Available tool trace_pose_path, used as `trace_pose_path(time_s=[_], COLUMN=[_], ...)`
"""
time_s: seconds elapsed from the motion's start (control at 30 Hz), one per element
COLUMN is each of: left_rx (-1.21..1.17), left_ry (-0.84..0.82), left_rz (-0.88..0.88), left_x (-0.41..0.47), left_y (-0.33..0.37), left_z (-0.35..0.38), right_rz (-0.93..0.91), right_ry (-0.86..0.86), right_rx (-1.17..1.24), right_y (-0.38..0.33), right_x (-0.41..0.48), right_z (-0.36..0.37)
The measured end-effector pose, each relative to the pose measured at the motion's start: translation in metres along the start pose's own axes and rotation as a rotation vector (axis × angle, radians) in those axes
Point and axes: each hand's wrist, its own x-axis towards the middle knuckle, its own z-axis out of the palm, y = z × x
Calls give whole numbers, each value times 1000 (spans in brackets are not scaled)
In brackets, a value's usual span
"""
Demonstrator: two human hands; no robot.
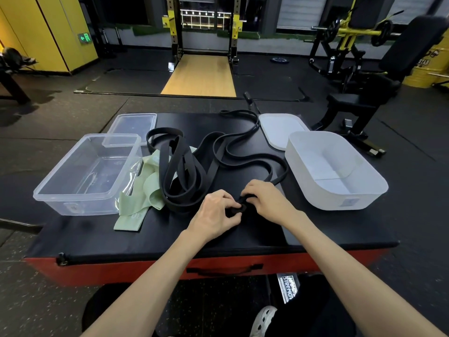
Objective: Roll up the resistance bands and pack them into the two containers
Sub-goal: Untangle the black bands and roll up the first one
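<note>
Left hand [216, 211] and right hand [266, 200] pinch the coiled end of the black band [240, 208].
Clear container [80, 205] at nine o'clock, white container [340, 198] at three.

Floor [73, 122]: dark speckled rubber mats.
Platform [201, 76]: pale wooden strip, top centre, running under a black-and-yellow rack [173, 27].
Wall [48, 27]: yellow panels, upper left, with a lit green exit sign [85, 38].
Machine [345, 32]: black and yellow, upper right, behind a black padded seat [413, 45].
Drum [422, 74]: yellow, right edge.
Tabletop [97, 237]: black padded top, red sides.
Light: dim.
</note>
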Motion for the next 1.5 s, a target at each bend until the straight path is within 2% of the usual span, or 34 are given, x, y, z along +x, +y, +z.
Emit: trace_pose_path(time_s=[0.23,0.5,0.8,1.03,1.27,1.37,1.5], left_rx=[16,12,37,39,45,43,50], left_ry=[46,57,93,90,86,79,75], left_rz=[-39,-70,-94,-111,-117,-127,-131], left_x=[-3,-3,-3,-3,-3,-3,-3], left_y=[4,3,0,-3,-3,-3,-2], left_z=[4,3,2,-4,-3,-4,-4], right_rz=[47,50,27,-10,35,-1,38], right_ry=[71,-9,22,100,138,182,177], right_rx=[-90,-72,-45,-109,-8,-73,-63], right_y=[16,14,7,9,9,13,11], right_x=[-8,-9,-7,-4,-6,-4,-2], right_z=[-5,-9,-9,0,11,12,11])
